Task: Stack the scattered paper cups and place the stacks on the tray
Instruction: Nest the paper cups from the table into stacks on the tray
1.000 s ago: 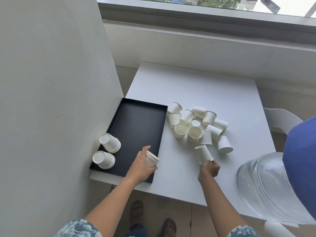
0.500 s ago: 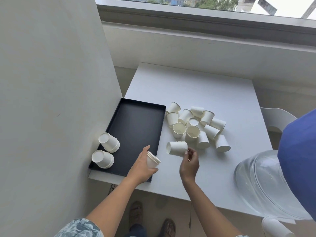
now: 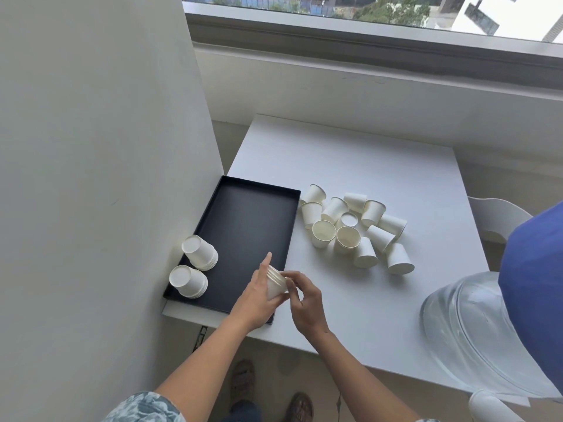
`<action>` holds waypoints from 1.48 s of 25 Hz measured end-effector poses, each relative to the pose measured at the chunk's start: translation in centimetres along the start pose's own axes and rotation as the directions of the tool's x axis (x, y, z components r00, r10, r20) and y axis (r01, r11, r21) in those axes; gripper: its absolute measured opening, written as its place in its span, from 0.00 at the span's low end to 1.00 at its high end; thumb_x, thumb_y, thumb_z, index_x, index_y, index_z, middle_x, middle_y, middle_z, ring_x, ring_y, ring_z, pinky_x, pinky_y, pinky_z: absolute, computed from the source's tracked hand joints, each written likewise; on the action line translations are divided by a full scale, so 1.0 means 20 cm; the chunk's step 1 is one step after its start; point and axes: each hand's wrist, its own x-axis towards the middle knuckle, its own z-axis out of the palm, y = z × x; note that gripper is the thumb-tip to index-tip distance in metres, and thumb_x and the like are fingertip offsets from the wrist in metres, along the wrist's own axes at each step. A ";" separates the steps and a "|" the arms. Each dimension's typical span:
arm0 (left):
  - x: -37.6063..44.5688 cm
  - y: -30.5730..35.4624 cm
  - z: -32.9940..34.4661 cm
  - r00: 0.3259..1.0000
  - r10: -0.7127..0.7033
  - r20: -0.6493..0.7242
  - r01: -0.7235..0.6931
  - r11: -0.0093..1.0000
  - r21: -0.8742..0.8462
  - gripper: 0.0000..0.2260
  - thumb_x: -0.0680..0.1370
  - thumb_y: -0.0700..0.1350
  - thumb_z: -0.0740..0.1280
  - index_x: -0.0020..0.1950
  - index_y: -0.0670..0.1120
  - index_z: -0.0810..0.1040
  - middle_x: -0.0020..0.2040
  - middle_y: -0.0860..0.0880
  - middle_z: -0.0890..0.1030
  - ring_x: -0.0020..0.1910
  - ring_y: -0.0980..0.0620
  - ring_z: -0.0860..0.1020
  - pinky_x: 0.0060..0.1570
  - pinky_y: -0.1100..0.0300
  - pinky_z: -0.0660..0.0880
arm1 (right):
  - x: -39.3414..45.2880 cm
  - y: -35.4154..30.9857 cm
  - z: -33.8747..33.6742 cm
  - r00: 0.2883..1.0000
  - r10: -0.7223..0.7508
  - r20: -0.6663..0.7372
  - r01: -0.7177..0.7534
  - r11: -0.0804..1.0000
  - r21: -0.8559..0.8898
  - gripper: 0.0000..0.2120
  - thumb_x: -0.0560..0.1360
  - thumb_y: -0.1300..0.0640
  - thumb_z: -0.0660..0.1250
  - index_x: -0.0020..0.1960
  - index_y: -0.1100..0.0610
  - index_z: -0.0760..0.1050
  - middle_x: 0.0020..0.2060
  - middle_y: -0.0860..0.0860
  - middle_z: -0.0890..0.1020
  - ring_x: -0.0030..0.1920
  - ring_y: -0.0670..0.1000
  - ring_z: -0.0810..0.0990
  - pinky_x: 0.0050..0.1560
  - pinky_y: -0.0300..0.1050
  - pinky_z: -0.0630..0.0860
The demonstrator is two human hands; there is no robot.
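Paper cup stack [image 3: 276, 284] gripped in left hand [image 3: 257, 303], right hand [image 3: 306, 301] pinching its side.

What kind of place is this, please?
Probably an office or a flat high in a city building: a white table stands under a wide window that looks down on trees and buildings.

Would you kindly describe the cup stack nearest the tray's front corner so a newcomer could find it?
Start at the black tray beside the wall on the white table. Two upside-down stacks stand along its wall-side edge; the near-corner stack is the one closer to the person, unlike the farther stack.
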 end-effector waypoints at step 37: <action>0.09 -0.31 -0.89 0.980 -0.188 0.062 0.010 0.364 0.931 0.31 0.68 0.54 0.77 0.64 0.50 0.67 0.56 0.52 0.80 0.53 0.48 0.80 0.43 0.55 0.70 | -0.02 0.13 -0.03 0.975 0.210 0.070 -0.204 0.975 -0.082 0.14 0.81 0.51 0.64 0.65 0.43 0.66 0.50 0.44 0.79 0.51 0.41 0.78 0.53 0.40 0.76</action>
